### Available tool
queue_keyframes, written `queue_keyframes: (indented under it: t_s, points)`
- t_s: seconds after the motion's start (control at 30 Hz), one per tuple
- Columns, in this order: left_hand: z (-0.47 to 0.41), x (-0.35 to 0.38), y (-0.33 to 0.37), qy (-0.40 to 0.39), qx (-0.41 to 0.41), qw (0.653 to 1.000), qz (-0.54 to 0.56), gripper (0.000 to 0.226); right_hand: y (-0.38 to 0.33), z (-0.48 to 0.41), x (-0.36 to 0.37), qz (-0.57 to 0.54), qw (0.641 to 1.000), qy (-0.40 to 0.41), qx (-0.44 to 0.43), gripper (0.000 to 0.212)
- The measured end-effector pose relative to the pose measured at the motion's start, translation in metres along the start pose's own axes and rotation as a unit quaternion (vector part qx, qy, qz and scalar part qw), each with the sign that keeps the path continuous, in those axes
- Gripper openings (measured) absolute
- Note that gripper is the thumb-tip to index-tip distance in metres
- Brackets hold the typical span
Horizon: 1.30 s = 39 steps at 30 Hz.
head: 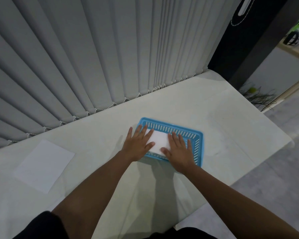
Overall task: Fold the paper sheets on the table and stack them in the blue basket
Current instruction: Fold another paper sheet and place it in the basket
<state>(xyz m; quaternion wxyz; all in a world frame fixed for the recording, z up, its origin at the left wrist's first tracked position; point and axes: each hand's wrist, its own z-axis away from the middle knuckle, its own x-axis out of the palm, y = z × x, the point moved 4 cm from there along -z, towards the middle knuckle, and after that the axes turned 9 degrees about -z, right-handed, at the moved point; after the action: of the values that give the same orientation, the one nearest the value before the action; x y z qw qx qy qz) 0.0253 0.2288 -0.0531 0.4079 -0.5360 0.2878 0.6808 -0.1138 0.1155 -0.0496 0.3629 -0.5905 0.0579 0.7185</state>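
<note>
A blue slatted basket [195,135] sits near the middle of the white table [223,118]. Folded white paper [160,139] lies inside it. My left hand [138,144] rests flat with spread fingers over the basket's left end and the paper's left edge. My right hand [179,150] lies flat on the paper's right part, fingers apart. Neither hand grips anything. An unfolded white sheet [43,165] lies flat on the table at the left, well apart from both hands.
Grey vertical blinds [93,57] hang along the table's far edge. The table's right edge drops to a grey floor [283,169]. A dark column [248,40] and a small plant [259,97] stand at the back right.
</note>
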Motion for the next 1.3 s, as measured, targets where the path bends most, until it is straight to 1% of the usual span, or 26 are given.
queue_keyframes:
  t_s: [0.07,0.13,0.17,0.3,0.37,0.43,0.47,0.5,0.57,0.6,0.63,0.7,0.73,0.77,0.8,0.87,0.97,1.1,1.2,1.3]
  points:
    - [-0.001,0.005,-0.004,-0.015,0.008,1.0,-0.015,0.077,0.002,0.002,0.01,0.002,1.0,-0.013,0.004,0.074]
    - [-0.002,0.008,-0.007,-0.017,0.02,0.999,-0.027,0.092,0.006,0.002,0.015,0.009,1.0,-0.007,0.005,0.077]
    - [-0.003,0.009,-0.008,-0.018,0.023,0.999,-0.029,0.096,0.008,0.002,0.016,0.011,1.0,-0.005,0.005,0.078]
    - [-0.002,0.009,-0.01,-0.019,0.03,0.999,-0.027,0.097,0.011,0.001,0.016,0.015,1.0,-0.004,0.002,0.084]
    - [0.002,0.01,-0.014,-0.009,0.002,1.0,-0.003,0.096,0.014,0.005,0.011,0.001,1.0,0.009,0.013,0.084]
    - [0.01,0.01,-0.022,0.008,-0.07,0.996,0.061,0.089,0.022,0.011,0.0,-0.035,0.998,0.048,0.037,0.079]
    - [0.014,0.01,-0.028,0.017,-0.118,0.988,0.101,0.083,0.028,0.014,-0.005,-0.054,0.994,0.079,0.052,0.077]
    - [0.018,0.011,-0.032,0.026,-0.165,0.975,0.143,0.076,0.036,0.017,-0.01,-0.072,0.989,0.113,0.07,0.076]
    - [0.024,0.008,-0.034,0.04,-0.226,0.947,0.222,0.063,0.053,0.02,-0.016,-0.129,0.97,0.167,0.118,0.072]
    - [0.024,0.007,-0.034,0.044,-0.242,0.93,0.274,0.058,0.061,0.02,-0.016,-0.174,0.958,0.176,0.148,0.071]
    - [0.023,0.008,-0.032,0.041,-0.258,0.901,0.348,0.057,0.067,0.02,-0.015,-0.227,0.942,0.176,0.176,0.07]
    - [0.021,0.009,-0.026,0.003,-0.282,0.814,0.508,0.072,0.071,0.019,-0.013,-0.326,0.909,0.164,0.204,0.072]
    - [0.019,0.01,-0.022,-0.006,-0.284,0.778,0.56,0.08,0.07,0.018,-0.015,-0.361,0.895,0.162,0.204,0.072]
    - [0.016,0.012,-0.019,-0.007,-0.284,0.756,0.589,0.084,0.069,0.018,-0.015,-0.386,0.886,0.163,0.197,0.073]
    - [0.013,0.015,-0.017,-0.002,-0.284,0.744,0.605,0.085,0.067,0.017,-0.017,-0.401,0.881,0.167,0.188,0.073]
    - [0.011,0.019,-0.016,0.004,-0.3,0.724,0.621,0.086,0.065,0.016,-0.02,-0.408,0.879,0.17,0.176,0.072]
    - [0.02,0.011,-0.018,0.015,-0.322,0.707,0.63,0.083,0.06,0.012,-0.021,-0.395,0.892,0.153,0.16,0.071]
    - [0.044,0.003,-0.034,0.065,-0.349,0.699,0.621,0.072,0.037,0.004,-0.02,-0.387,0.904,0.133,0.122,0.076]
    - [0.067,0.003,-0.053,0.099,-0.373,0.696,0.605,0.065,0.011,-0.002,-0.017,-0.382,0.911,0.117,0.097,0.073]
    - [0.095,0.009,-0.075,0.111,-0.401,0.687,0.595,0.064,-0.018,-0.005,-0.008,-0.384,0.916,0.1,0.065,0.071]
